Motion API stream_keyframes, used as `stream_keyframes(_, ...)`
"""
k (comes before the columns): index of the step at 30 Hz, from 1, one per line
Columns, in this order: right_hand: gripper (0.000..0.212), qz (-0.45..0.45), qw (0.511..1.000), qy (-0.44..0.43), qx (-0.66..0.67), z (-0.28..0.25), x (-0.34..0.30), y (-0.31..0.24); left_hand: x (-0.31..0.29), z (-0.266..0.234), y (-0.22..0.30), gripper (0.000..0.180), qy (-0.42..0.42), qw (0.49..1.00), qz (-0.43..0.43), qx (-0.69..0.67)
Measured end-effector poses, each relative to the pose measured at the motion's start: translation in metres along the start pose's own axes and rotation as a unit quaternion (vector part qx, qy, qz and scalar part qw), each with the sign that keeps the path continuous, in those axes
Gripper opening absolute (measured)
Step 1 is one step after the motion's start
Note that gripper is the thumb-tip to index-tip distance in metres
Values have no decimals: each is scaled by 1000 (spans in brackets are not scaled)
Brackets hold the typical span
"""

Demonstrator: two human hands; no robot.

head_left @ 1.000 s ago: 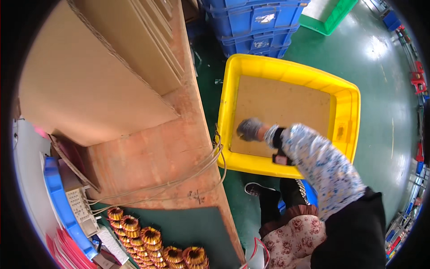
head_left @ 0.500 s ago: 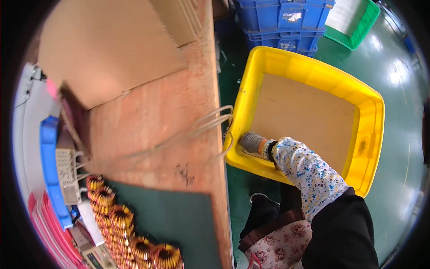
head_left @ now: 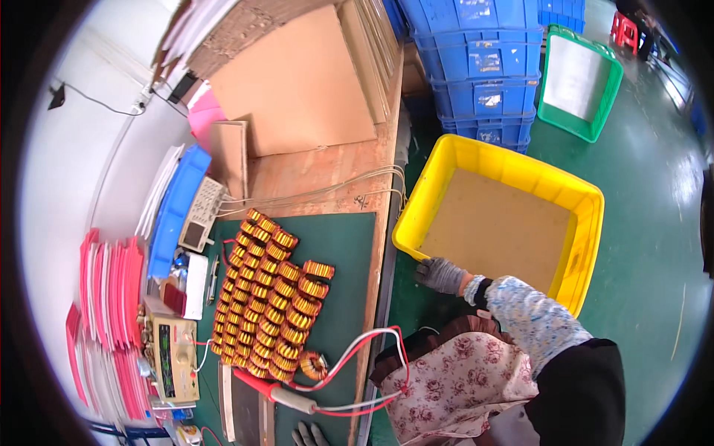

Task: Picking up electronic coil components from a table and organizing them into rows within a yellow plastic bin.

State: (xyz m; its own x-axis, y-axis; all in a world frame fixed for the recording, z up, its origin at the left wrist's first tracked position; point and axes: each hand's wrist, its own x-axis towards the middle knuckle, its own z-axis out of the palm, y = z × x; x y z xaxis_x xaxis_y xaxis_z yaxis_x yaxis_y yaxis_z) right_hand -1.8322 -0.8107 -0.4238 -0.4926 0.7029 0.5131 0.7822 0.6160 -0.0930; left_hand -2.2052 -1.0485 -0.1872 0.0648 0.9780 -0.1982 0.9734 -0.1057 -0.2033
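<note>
A cardboard sheet (head_left: 506,223) lies in the tub (head_left: 584,256), and the right hand (head_left: 440,276) is at the tub's near rim, close to its left corner. Left of the tub runs the surface (head_left: 338,169); on it, to the tub's left and nearer the person, stand rows of coils (head_left: 275,297), with the meter (head_left: 177,357) farther left of the tub. Cardboard boards (head_left: 297,97) stand on the surface, left of and behind the tub. Stacked crates (head_left: 487,97) rise directly behind the tub; a tray (head_left: 610,97) is behind it, to the right.
</note>
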Motion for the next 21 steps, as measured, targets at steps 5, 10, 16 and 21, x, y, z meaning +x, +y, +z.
stream_keyframes(5, 27, 224, 960, -160, -50, 13, -47, -52, -23, -4, 0, 104, 3, 1000, -12, 15)
stream_keyframes(10, 44, 438, 899, -29, 1, -44, -124, -102, -44, 19, -15, 103, 85, 996, 20, 17)
stream_keyframes(16, 35, 580, 804, -93, -87, -66, -242, -102, -53, 29, -23, 100, 99, 994, 35, 32)
stream_keyframes(21, 16, 583, 787, -140, -146, -47, -269, -94, -49, 42, -31, 113, 46, 999, 27, -10)
